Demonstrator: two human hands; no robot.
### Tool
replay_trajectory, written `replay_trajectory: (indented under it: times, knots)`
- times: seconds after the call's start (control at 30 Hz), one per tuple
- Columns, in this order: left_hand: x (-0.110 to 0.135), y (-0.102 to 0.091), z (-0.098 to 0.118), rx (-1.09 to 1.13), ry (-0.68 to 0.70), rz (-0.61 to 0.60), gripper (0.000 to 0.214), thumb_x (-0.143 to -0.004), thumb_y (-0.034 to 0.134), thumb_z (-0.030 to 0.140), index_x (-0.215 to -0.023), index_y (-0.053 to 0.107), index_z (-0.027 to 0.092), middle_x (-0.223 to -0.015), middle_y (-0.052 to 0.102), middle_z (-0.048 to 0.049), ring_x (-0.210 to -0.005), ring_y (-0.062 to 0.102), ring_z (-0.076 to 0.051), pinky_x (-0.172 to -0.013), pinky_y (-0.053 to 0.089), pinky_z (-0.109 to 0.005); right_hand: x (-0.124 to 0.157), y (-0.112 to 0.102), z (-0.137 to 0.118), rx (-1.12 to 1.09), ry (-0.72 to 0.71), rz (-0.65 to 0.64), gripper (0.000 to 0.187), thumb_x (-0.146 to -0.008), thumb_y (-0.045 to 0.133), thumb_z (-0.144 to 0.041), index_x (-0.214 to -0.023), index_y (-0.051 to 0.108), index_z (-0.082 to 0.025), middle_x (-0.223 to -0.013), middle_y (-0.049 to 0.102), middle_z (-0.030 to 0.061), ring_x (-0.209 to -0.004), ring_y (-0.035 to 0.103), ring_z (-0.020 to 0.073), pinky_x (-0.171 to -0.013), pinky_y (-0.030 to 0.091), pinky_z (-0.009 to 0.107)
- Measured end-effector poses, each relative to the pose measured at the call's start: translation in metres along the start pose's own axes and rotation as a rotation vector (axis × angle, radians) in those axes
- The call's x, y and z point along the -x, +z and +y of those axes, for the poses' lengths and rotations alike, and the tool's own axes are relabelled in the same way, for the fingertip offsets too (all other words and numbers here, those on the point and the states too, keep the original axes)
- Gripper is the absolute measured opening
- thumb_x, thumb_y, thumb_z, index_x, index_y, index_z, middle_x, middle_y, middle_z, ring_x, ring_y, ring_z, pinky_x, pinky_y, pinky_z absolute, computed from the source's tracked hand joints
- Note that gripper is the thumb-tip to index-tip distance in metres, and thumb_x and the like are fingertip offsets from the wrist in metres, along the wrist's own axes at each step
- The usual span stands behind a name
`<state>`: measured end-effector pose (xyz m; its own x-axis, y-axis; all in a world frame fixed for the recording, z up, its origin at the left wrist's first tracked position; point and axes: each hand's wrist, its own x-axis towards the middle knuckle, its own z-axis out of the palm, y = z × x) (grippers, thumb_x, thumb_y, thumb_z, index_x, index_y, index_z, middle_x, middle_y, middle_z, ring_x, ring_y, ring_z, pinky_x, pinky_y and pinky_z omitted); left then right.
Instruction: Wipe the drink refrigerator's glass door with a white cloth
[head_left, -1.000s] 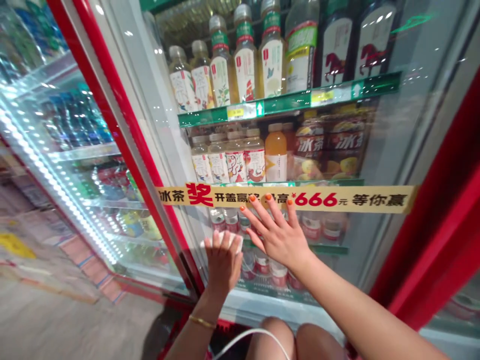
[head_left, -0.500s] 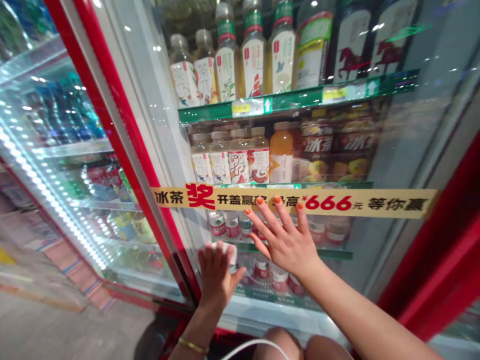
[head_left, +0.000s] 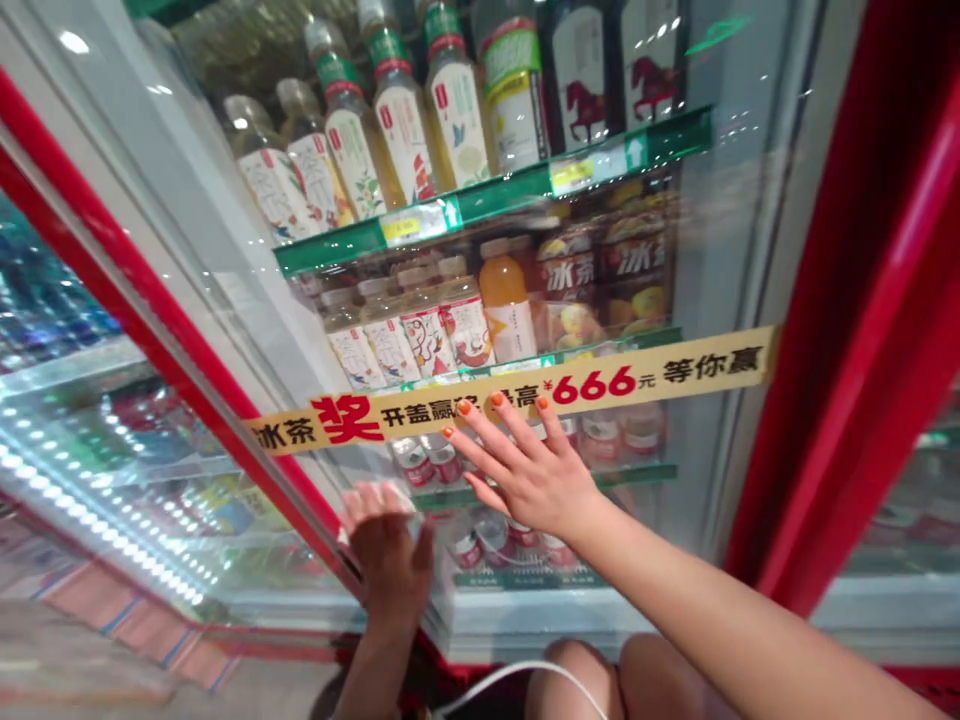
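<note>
My right hand (head_left: 525, 465) lies flat and spread on the glass door (head_left: 697, 270) of a drinks fridge, its fingertips touching a yellow sticker strip (head_left: 517, 392) with red and black print. My left hand (head_left: 386, 555) presses a white cloth (head_left: 375, 494) against the lower left of the same glass, beside the red door frame (head_left: 172, 350). The cloth shows only above my fingers. Behind the glass stand rows of tea bottles (head_left: 409, 335) and an orange juice bottle (head_left: 506, 300) on green-edged shelves.
A second lit fridge (head_left: 90, 440) with blurred bottles stands to the left. A red frame post (head_left: 855, 330) rises at the right. My bare knees (head_left: 600, 680) and a white cord (head_left: 510, 675) are at the bottom. Tiled floor (head_left: 75, 660) lies at the lower left.
My left hand with the cloth has slid left and down along the glass. The right hand stays flat on the door. The view has tilted and shifted.
</note>
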<state>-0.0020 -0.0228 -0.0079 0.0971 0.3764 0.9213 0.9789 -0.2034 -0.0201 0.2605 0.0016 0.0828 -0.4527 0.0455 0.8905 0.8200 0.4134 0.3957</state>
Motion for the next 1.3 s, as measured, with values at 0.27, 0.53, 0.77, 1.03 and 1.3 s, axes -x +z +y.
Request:
replay_trajectory:
  times: [0.27, 0.53, 0.77, 1.03, 1.3]
  knots:
    - [-0.026, 0.002, 0.044, 0.053, 0.062, -0.022, 0.085, -0.107, 0.045, 0.057, -0.178, 0.004, 0.038, -0.188, -0.002, 0.0025, -0.174, -0.003, -0.032, -0.144, 0.006, -0.063, 0.001, 0.001, 0.0, -0.029, 0.02, 0.031, 0.071, -0.107, 0.063, -0.052, -0.17, 0.045, -0.026, -0.179, 0.037, 0.0, -0.175, 0.001, 0.0285, -0.143, -0.006, 0.056]
    - [-0.056, -0.004, 0.018, 0.01, -0.163, 0.153, 0.081, -0.111, 0.026, 0.041, -0.176, -0.015, 0.016, -0.184, -0.019, -0.018, -0.171, -0.019, -0.04, -0.137, -0.001, -0.078, 0.003, 0.002, 0.001, -0.053, 0.027, 0.025, 0.074, -0.107, 0.062, -0.05, -0.173, 0.04, -0.026, -0.18, 0.035, 0.0008, -0.175, 0.005, 0.027, -0.143, -0.008, 0.057]
    - [0.02, 0.009, 0.044, 0.015, 0.256, -0.051, 0.082, -0.108, 0.043, 0.059, -0.179, 0.007, 0.037, -0.187, 0.016, 0.0022, -0.175, -0.003, -0.019, -0.145, 0.005, -0.048, 0.001, 0.002, 0.0, -0.039, 0.019, 0.045, 0.072, -0.106, 0.063, -0.05, -0.171, 0.044, -0.025, -0.181, 0.033, 0.0013, -0.175, 0.002, 0.0291, -0.143, -0.004, 0.056]
    - [-0.063, -0.01, 0.017, 0.041, -0.263, 0.026, 0.092, -0.11, 0.02, 0.064, -0.177, -0.001, 0.004, -0.185, -0.01, -0.0265, -0.173, -0.017, -0.04, -0.139, -0.001, -0.071, 0.004, -0.002, 0.0, -0.049, 0.043, -0.017, 0.078, -0.106, 0.064, -0.048, -0.175, 0.034, -0.028, -0.177, 0.041, 0.0016, -0.174, 0.012, 0.0274, -0.143, -0.007, 0.056]
    - [0.021, 0.0, 0.042, 0.145, -0.183, -0.315, 0.107, -0.096, 0.028, 0.092, -0.159, 0.055, 0.01, -0.171, 0.045, -0.0275, -0.174, 0.012, -0.042, -0.14, 0.003, -0.067, 0.006, -0.002, 0.004, -0.237, 0.044, -0.227, 0.09, -0.109, 0.055, -0.044, -0.179, -0.001, -0.031, -0.183, 0.028, 0.0017, -0.173, 0.019, 0.0335, -0.142, 0.01, 0.067]
